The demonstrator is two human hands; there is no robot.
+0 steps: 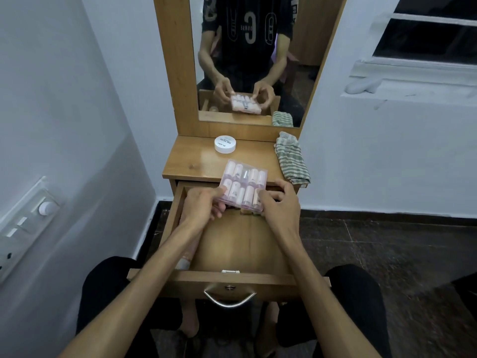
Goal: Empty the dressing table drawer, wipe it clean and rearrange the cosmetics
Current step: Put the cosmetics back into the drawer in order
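From the head view, you are holding the clear case of small bottles (243,186) over the open drawer (240,244), left hand (204,205) pinching its left edge, right hand (278,202) its right; its long axis is pointing away towards the tabletop (196,161).

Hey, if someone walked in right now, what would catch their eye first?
Probably the clear case of small bottles, held by the left hand and right hand over the back of the open drawer. Next, the white round tin and striped cloth on the tabletop, below the mirror.
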